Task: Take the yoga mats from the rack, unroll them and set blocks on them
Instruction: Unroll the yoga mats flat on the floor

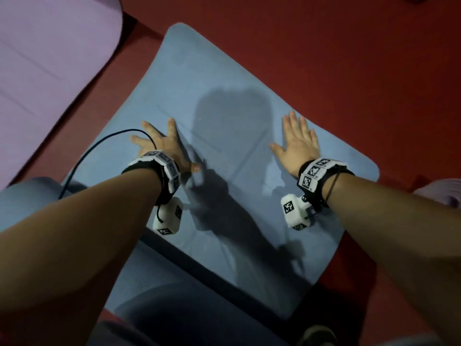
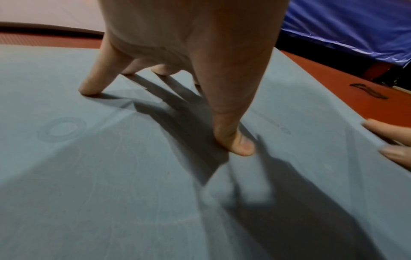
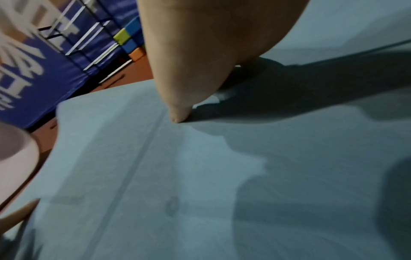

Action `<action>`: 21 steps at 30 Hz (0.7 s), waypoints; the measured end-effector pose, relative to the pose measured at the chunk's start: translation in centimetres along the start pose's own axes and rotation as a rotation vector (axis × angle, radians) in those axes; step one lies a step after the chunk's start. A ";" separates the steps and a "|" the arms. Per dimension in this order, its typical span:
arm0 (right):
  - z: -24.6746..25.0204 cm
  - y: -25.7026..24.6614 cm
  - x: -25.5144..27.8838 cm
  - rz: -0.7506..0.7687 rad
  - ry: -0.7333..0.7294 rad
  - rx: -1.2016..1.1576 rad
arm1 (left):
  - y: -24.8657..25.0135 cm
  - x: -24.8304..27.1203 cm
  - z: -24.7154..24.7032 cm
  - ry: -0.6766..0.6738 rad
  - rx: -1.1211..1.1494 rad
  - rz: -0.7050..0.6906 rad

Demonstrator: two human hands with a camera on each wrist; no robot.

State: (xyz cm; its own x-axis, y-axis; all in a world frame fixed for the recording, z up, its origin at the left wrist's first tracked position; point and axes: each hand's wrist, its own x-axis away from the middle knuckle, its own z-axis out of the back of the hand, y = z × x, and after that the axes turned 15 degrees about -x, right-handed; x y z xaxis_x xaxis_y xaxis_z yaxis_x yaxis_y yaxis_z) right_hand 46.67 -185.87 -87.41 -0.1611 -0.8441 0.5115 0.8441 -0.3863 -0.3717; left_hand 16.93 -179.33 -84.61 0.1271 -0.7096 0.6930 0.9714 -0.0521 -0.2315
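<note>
A flat blue-grey foam yoga mat fills the centre of the head view, lying on the red floor. The left hand presses it at centre left, fingers spread straight. The right hand lies palm-down at centre right, fingers straight and together. A lilac foam mat occupies the upper left corner.
</note>
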 end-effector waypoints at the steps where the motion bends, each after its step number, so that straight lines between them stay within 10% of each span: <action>1: -0.1 0.9 1.1 -0.061 0.012 -0.014 | 0.0 0.0 0.0 0.005 -0.007 -0.001; 21: -1.5 -3.1 5.2 -0.258 -0.096 -0.082 | -0.7 0.2 -0.2 0.064 -0.126 -0.072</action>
State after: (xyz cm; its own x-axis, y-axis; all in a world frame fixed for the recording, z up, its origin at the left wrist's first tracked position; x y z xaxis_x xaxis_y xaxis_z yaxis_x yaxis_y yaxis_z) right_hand 42.46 -189.59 -84.79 -0.3127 -0.6763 0.6669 0.7368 -0.6158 -0.2791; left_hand 16.24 -179.53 -84.44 0.0408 -0.7440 0.6669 0.9441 -0.1898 -0.2695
